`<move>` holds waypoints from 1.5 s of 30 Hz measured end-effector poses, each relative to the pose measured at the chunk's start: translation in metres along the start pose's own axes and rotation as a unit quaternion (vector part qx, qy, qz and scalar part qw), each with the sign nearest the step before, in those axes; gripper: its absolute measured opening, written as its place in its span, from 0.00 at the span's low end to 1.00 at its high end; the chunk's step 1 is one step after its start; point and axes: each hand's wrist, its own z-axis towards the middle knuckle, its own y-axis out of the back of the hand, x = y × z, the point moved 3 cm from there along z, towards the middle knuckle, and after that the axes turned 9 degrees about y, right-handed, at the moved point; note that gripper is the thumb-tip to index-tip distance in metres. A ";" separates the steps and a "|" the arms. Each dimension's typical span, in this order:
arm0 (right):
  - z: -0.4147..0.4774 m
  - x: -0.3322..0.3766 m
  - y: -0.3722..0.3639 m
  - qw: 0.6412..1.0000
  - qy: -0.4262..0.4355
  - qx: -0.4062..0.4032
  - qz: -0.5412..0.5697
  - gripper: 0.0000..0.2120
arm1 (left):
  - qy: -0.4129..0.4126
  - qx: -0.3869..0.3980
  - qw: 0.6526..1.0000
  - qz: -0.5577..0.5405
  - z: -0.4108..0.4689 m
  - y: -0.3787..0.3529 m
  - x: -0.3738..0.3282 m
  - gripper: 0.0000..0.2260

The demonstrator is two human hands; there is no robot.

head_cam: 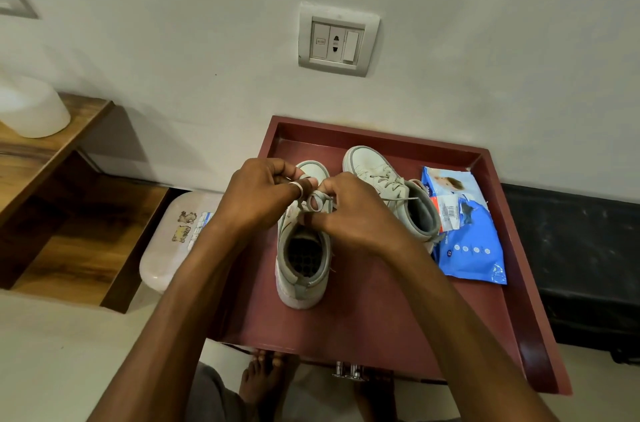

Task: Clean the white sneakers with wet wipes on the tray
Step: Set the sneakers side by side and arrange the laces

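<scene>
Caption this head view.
Left hand and right hand pinch the laces of one white sneaker on the red tray; wipes pack alongside.

Lacing of near sneaker (302,260) mostly covered, wipes pack (472,250) edge behind far sneaker (372,163)

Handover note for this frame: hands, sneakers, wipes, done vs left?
Left hand: pinches the grey-white lace of the near white high-top sneaker.
Right hand: pinches the same lace.
Both sneakers stand on the dark red rectangular tray, with the second white sneaker to the right. The blue plastic wet-wipe pack lies at the tray's right side.
Done: nothing certain, no loose wipe in view.
Left: finish with the lace, pull a wipe, wipe both sneakers.
</scene>
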 end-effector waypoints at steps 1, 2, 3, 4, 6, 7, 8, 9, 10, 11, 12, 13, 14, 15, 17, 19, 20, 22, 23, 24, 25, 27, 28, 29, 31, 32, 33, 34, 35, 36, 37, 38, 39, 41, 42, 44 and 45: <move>0.000 0.000 0.001 1.000 0.001 -0.018 -0.019 0.10 | 0.005 -0.005 1.000 -0.008 0.000 -0.001 0.000 0.07; 0.000 0.001 0.002 0.998 0.002 -0.044 -0.037 0.10 | 0.009 -0.008 1.000 -0.017 0.001 -0.001 0.001 0.07; 0.000 0.002 0.005 0.995 0.007 -0.076 -0.056 0.11 | 0.013 -0.010 0.999 -0.030 0.002 -0.001 0.002 0.07; 0.000 0.005 0.009 0.991 0.018 -0.112 -0.069 0.12 | 0.018 -0.011 0.999 -0.046 0.002 0.000 0.002 0.07; -0.001 0.010 0.018 0.979 0.054 -0.177 -0.084 0.12 | 0.025 -0.012 0.997 -0.077 0.001 0.000 0.003 0.06; -0.002 0.012 0.021 0.973 0.074 -0.197 -0.091 0.10 | 0.027 -0.012 0.995 -0.091 0.000 0.000 0.002 0.06; -0.002 0.013 0.023 0.969 0.093 -0.209 -0.098 0.08 | 0.028 -0.010 0.994 -0.105 -0.001 -0.001 0.000 0.05; -0.003 0.014 0.024 0.965 0.104 -0.214 -0.105 0.06 | 0.030 -0.008 0.993 -0.118 -0.003 -0.002 -0.001 0.04; -0.004 0.015 0.024 0.965 0.108 -0.213 -0.112 0.04 | 0.034 -0.007 0.991 -0.128 -0.004 -0.003 -0.002 0.04; -0.004 0.014 0.023 0.965 0.106 -0.208 -0.119 0.04 | 0.037 -0.007 0.991 -0.132 -0.004 -0.003 -0.002 0.05; -0.004 0.013 0.023 0.966 0.101 -0.202 -0.125 0.04 | 0.040 -0.008 0.990 -0.133 -0.004 -0.003 -0.002 0.06; -0.004 0.012 0.024 0.968 0.092 -0.197 -0.129 0.05 | 0.043 -0.010 0.990 -0.132 -0.004 -0.002 -0.001 0.07; -0.004 0.010 0.025 0.969 0.081 -0.192 -0.132 0.06 | 0.046 -0.012 0.990 -0.131 -0.003 -0.002 0.000 0.07; -0.004 0.009 0.026 0.971 0.068 -0.188 -0.133 0.07 | 0.049 -0.015 0.990 -0.130 -0.003 -0.002 0.000 0.07; -0.004 0.007 0.029 0.975 0.042 -0.178 -0.128 0.08 | 0.055 -0.026 0.991 -0.121 -0.002 -0.003 0.002 0.07; -0.005 0.004 0.033 0.978 0.020 -0.166 -0.124 0.09 | 0.062 -0.047 0.992 -0.096 0.000 -0.001 0.005 0.07; -0.006 0.001 0.035 0.979 0.008 -0.160 -0.128 0.09 | 0.068 -0.061 0.992 -0.084 0.001 0.002 0.008 0.08; -0.008 -0.006 0.039 0.979 -0.016 -0.147 -0.141 0.08 | 0.080 -0.083 0.991 -0.068 0.004 0.009 0.014 0.08; -0.008 -0.010 0.041 0.979 -0.025 -0.140 -0.146 0.08 | 0.086 -0.089 0.991 -0.059 0.005 0.012 0.017 0.08; -0.009 -0.013 0.042 0.979 -0.034 -0.132 -0.152 0.08 | 0.089 -0.095 0.990 -0.046 0.005 0.014 0.018 0.07; -0.010 -0.016 0.044 0.978 -0.041 -0.124 -0.159 0.09 | 0.090 -0.101 0.990 -0.033 0.005 0.016 0.020 0.07; -0.013 -0.021 0.047 0.976 -0.056 -0.111 -0.178 0.09 | 0.095 -0.118 0.988 -0.006 0.004 0.019 0.020 0.08; -0.014 -0.024 0.049 0.975 -0.064 -0.105 -0.187 0.09 | 0.098 -0.126 0.987 0.011 0.003 0.021 0.021 0.10; -0.016 -0.026 0.051 0.973 -0.072 -0.098 -0.197 0.09 | 0.102 -0.130 0.986 0.032 0.004 0.022 0.022 0.11; -0.017 -0.031 0.051 0.969 -0.089 -0.079 -0.219 0.08 | 0.107 -0.134 0.982 0.083 0.004 0.025 0.024 0.14; -0.017 -0.033 0.050 0.966 -0.096 -0.068 -0.230 0.08 | 0.109 -0.135 0.979 0.111 0.005 0.026 0.025 0.15; -0.018 -0.035 0.049 0.964 -0.100 -0.061 -0.241 0.08 | 0.112 -0.135 0.975 0.138 0.005 0.026 0.025 0.15; -0.018 -0.036 0.048 0.961 -0.103 -0.056 -0.251 0.08 | 0.118 -0.136 0.970 0.162 0.005 0.025 0.026 0.15; -0.019 -0.038 0.047 0.958 -0.106 -0.051 -0.261 0.08 | 0.125 -0.136 0.966 0.182 0.005 0.025 0.027 0.14; -0.019 -0.039 0.045 0.956 -0.107 -0.048 -0.271 0.08 | 0.134 -0.137 0.961 0.200 0.005 0.026 0.028 0.13; -0.019 -0.040 0.044 0.953 -0.105 -0.045 -0.281 0.07 | 0.141 -0.138 0.957 0.213 0.005 0.027 0.029 0.12; -0.019 -0.041 0.043 0.951 -0.105 -0.038 -0.289 0.07 | 0.146 -0.136 0.954 0.223 0.006 0.028 0.030 0.12; -0.019 -0.042 0.042 0.950 -0.105 -0.029 -0.293 0.08 | 0.149 -0.134 0.952 0.231 0.006 0.029 0.032 0.12; -0.019 -0.046 0.044 0.952 -0.105 -0.015 -0.286 0.08 | 0.145 -0.132 0.949 0.245 0.007 0.031 0.033 0.13; -0.019 -0.047 0.045 0.955 -0.105 -0.011 -0.277 0.07 | 0.142 -0.131 0.948 0.252 0.007 0.031 0.033 0.14; -0.020 -0.047 0.047 0.958 -0.108 -0.011 -0.265 0.06 | 0.138 -0.133 0.946 0.260 0.006 0.031 0.033 0.14; -0.020 -0.047 0.047 0.958 -0.111 -0.010 -0.265 0.06 | 0.138 -0.135 0.945 0.262 0.006 0.032 0.033 0.13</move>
